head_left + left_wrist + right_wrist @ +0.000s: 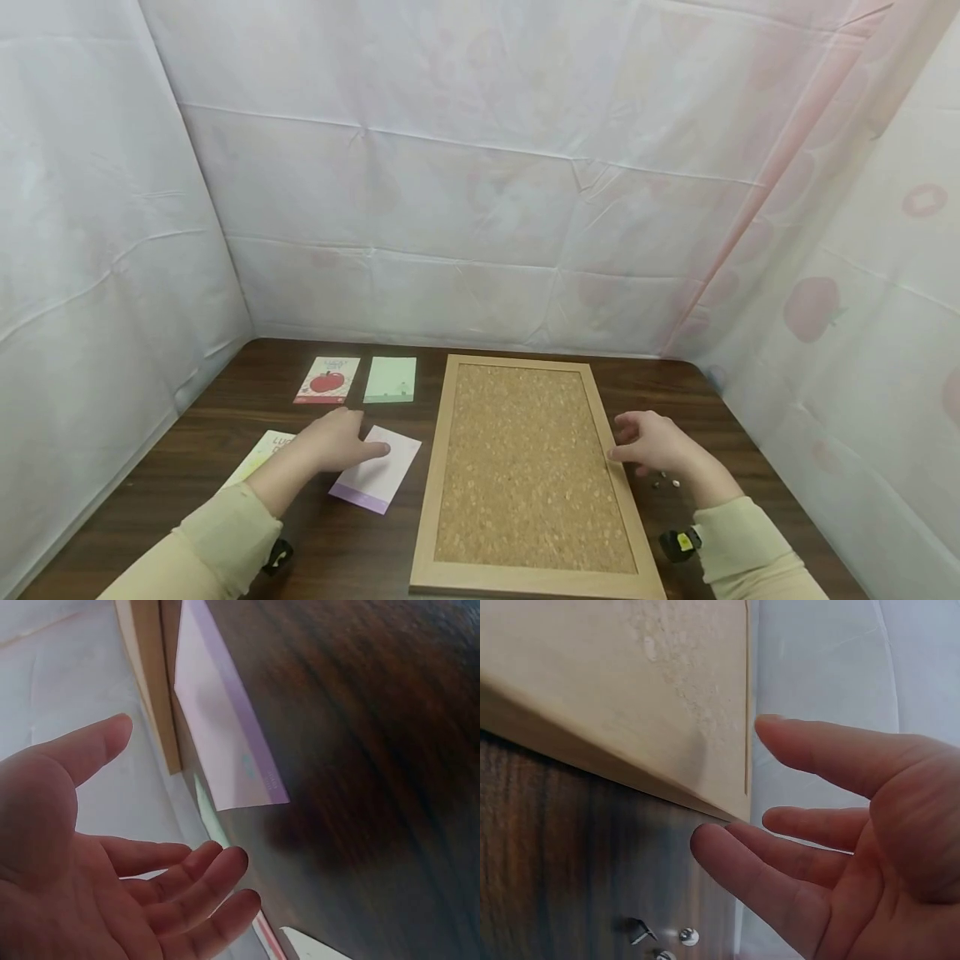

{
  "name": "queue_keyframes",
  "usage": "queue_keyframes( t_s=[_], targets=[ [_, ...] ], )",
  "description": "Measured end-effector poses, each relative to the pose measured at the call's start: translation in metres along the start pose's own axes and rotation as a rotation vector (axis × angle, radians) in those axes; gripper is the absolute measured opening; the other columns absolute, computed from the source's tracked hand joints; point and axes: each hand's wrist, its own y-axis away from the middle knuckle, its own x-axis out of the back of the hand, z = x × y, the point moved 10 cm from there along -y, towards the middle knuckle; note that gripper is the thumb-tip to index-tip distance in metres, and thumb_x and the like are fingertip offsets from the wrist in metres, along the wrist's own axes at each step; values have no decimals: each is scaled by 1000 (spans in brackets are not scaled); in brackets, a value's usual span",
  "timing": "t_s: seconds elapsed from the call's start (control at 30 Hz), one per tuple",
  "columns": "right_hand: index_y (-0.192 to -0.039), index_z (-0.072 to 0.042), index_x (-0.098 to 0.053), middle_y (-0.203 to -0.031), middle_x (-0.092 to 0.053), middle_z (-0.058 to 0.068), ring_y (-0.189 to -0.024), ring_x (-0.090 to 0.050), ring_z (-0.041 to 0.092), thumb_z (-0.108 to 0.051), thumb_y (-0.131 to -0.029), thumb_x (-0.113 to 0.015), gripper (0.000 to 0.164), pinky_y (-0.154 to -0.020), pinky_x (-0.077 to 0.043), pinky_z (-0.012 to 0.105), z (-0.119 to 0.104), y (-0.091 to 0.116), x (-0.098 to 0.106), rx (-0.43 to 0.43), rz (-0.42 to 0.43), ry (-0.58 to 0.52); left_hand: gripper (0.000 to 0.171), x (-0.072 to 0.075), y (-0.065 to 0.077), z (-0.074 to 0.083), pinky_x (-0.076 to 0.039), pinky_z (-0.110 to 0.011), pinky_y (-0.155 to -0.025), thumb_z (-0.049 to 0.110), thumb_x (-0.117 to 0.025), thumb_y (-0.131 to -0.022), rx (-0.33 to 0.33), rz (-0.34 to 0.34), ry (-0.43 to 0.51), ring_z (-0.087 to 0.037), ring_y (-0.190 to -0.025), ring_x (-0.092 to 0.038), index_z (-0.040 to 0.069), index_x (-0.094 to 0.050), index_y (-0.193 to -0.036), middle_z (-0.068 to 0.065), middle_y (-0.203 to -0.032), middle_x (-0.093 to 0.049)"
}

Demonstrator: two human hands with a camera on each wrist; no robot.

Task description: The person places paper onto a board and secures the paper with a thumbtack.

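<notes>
My left hand (330, 440) hovers over the left part of a white card with a purple bottom band (378, 475), its fingers relaxed and holding nothing. In the left wrist view that card (225, 742) lies flat, apart from the fingers. A cork board in a pale wooden frame (536, 467) lies on the table between the hands. Beside the board's right edge is my right hand (660, 442), loosely spread with nothing in its grasp. Several small metallic thumbtacks (689, 937) lie on the table below it; in the head view the hand partly hides this area.
A card with a red apple (327, 382) and a pale green card (390, 380) lie at the back left. A yellowish card (258, 454) is partly covered by the left forearm. The dark wooden table (187, 500) is walled by pale hanging cloth (465, 208).
</notes>
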Motion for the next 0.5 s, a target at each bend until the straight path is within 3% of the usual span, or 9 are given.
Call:
queue_keyframes(
  t_s=[0.07, 0.17, 0.5],
  targets=[
    [-139, 15, -47, -120, -63, 29, -94, -69, 32, -12, -85, -82, 70, -64, -60, 42, 0, 1, -3, -9, -12, 11, 64, -3, -1, 0, -53, -55, -83, 50, -75, -85, 5, -10, -15, -33, -90, -64, -9, -68, -109, -21, -100, -68],
    [-138, 15, -49, -122, -62, 29, -98, -68, 34, -9, -84, -81, 68, -64, -60, 42, 0, 2, -7, -26, -31, 26, 59, -9, -2, 1, -52, -50, -74, 52, -75, -84, 20, -35, -47, -26, -77, -57, -4, -70, -100, -12, -89, -66],
    [-136, 15, -52, -103, -61, 15, -81, -66, 24, 2, -82, -76, 61, -57, -59, 39, 4, 0, -17, -40, -59, 58, 79, -21, -5, -1, -52, -62, -80, 62, -83, -71, 75, -61, -135, -33, -92, -61, -2, -69, -115, -22, -112, -62]
  ],
)
